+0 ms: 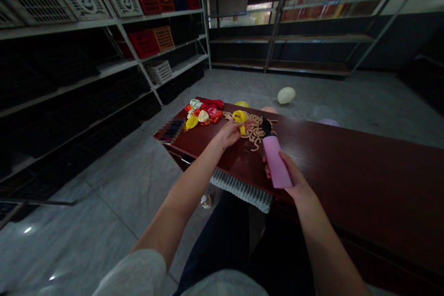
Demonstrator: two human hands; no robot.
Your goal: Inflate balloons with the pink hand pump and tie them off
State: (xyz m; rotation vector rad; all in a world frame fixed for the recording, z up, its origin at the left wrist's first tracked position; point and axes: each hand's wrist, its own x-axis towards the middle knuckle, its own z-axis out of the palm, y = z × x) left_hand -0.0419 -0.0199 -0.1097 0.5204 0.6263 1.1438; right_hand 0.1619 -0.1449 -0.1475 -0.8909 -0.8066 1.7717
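My left hand [229, 134] reaches over the table [347, 157] with its fingers closed on a limp yellow balloon [239, 116]. Just behind and beside it lies a heap of tan curly strands [255, 136]. My right hand [293, 173] is wrapped round a pink bottle-shaped tool [276, 162] with a black nozzle-like top [266, 127]. The tool leans slightly, its black end pointing away from me near the strands. Left of my left hand sits a pile of uninflated balloons [204, 114] in red, yellow, cream and pale green.
A blurred-out flat object [172, 129] lies at the table's left corner. On the floor beyond are a cream inflated balloon [286, 95] and a purple one [328, 122]. Shelves with plastic crates [161, 71] line the left. A small bottle [206, 201] stands on the floor below.
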